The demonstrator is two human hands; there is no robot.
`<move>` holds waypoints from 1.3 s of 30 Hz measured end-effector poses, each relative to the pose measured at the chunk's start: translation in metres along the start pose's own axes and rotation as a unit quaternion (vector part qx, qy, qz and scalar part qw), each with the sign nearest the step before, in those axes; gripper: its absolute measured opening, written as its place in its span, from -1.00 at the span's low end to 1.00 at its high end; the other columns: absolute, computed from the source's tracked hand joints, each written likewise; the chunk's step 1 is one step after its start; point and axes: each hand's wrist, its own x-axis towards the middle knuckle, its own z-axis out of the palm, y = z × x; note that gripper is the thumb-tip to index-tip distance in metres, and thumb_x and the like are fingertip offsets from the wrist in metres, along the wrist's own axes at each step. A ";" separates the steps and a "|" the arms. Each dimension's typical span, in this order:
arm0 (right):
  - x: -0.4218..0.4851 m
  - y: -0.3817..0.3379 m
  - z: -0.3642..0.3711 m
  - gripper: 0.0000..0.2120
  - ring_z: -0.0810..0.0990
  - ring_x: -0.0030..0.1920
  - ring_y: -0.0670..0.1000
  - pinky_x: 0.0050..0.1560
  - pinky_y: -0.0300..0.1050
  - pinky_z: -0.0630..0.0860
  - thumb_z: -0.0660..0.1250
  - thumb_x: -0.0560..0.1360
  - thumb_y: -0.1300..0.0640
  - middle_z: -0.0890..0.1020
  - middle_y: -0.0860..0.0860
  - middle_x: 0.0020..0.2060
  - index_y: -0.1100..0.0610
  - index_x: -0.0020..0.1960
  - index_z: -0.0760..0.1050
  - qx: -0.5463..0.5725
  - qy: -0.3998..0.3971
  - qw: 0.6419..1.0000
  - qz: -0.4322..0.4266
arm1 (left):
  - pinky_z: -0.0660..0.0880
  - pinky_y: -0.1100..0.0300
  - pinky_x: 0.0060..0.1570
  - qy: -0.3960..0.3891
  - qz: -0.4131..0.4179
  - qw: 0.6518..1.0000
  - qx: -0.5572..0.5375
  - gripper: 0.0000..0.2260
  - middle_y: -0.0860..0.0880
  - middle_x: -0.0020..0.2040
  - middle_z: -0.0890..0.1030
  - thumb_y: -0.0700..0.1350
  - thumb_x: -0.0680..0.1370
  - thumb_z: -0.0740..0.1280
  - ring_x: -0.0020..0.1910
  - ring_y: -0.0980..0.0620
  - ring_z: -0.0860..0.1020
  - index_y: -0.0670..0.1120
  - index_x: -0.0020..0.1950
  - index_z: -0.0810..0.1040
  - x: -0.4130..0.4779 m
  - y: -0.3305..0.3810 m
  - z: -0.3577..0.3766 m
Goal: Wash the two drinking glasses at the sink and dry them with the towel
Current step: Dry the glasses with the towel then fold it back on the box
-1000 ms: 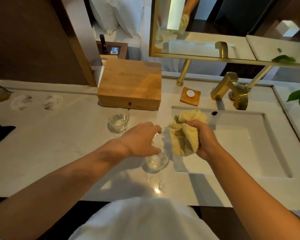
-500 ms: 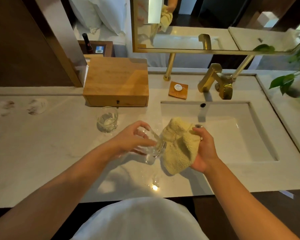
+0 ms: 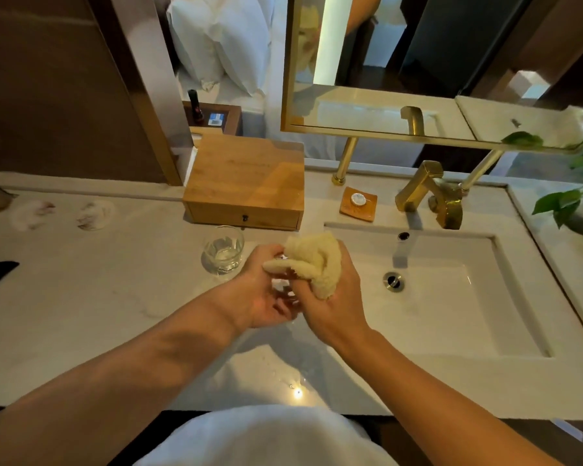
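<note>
Drinking glass, one of the two, is in the left hand, held above the counter just left of the sink. The fingers curl round it from below. So little clear wall shows between the hands that its tilt cannot be told. The right hand grips the yellow towel in a closed fist, and the bunched cloth lies over the top of it and hides the rim.

The second glass stands upright on the counter further left of the sink, close to the left hand's knuckles but apart from them. A wooden box with a small drawer knob sits behind it, back-left of the sink. A soap dish lies at the sink's back-left corner, and the gold faucet rises from its back rim. The drain shows in the basin floor. Green plant leaves hang over the counter on the sink's right. Water drops glint on the counter in front of the sink's left corner.
</note>
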 end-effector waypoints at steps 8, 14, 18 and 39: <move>0.066 -0.013 -0.012 -0.79 0.72 -0.15 0.15 -0.18 0.03 0.67 0.27 0.57 0.10 0.72 0.14 -0.19 0.18 -0.04 0.65 0.356 0.078 0.817 0.448 | 0.50 0.14 -0.30 0.140 0.687 0.569 0.430 -0.81 -0.07 -0.10 0.51 0.04 0.52 0.30 -0.21 0.03 0.50 -0.02 0.05 0.56 -0.007 0.005 0.020; 0.071 -0.013 -0.027 -0.71 0.65 -0.25 0.17 -0.28 -0.01 0.63 0.18 0.59 0.00 0.62 0.17 -0.28 0.21 -0.09 0.52 0.337 -0.252 0.693 0.585 | 0.41 0.13 -0.40 -0.131 0.739 0.215 0.625 -0.71 -0.18 -0.12 0.53 0.09 0.49 0.38 -0.20 -0.06 0.47 -0.07 0.08 0.63 -0.019 0.050 0.002; 0.073 -0.024 -0.031 -0.74 0.63 -0.45 0.06 -0.47 -0.18 0.56 0.19 0.60 0.19 0.59 0.10 -0.47 0.19 -0.23 0.52 0.280 -0.137 0.794 0.522 | 0.48 0.06 -0.38 0.019 0.738 0.303 0.602 -0.73 -0.16 -0.11 0.52 0.08 0.50 0.34 -0.13 -0.10 0.49 -0.07 0.04 0.65 -0.011 0.017 0.006; 0.049 -0.004 -0.025 -0.70 0.55 -0.06 -0.08 -0.12 -0.28 0.47 0.21 0.50 -0.12 0.59 -0.03 -0.04 0.03 0.07 0.57 -0.122 -0.062 0.989 -0.055 | 0.24 0.38 -0.37 -0.041 -0.004 0.996 -0.076 -0.79 -0.06 -0.40 0.55 0.01 0.32 0.36 -0.48 0.04 0.49 -0.12 -0.28 0.62 -0.004 0.015 0.027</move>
